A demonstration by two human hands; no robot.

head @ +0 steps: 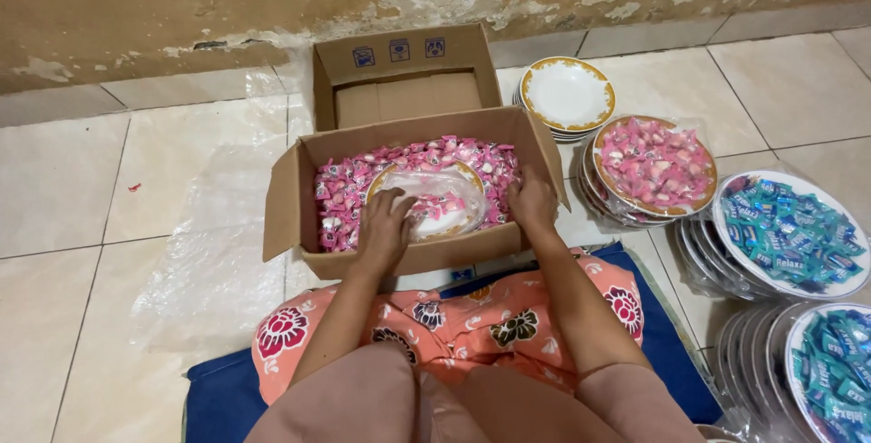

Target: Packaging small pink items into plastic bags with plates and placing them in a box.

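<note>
An open cardboard box (295, 202) sits on the tiled floor in front of my knees, full of pink wrapped candies (340, 191). A white plate with a gold rim (449, 211) lies in the candies, inside a clear plastic bag. My left hand (386, 230) rests on the plate's left edge, fingers curled over the bag. My right hand (533, 202) presses into the candies at the plate's right side, by the box's right wall. Whether either hand holds candies is hidden.
To the right lie a stack of bare gold-rimmed plates (567, 93), a wrapped plate of pink candies (655, 163) and two wrapped plates of blue candies (789, 230), (835, 370). Clear plastic sheet (209, 270) covers the floor at left. A peeling wall (181, 7) runs behind.
</note>
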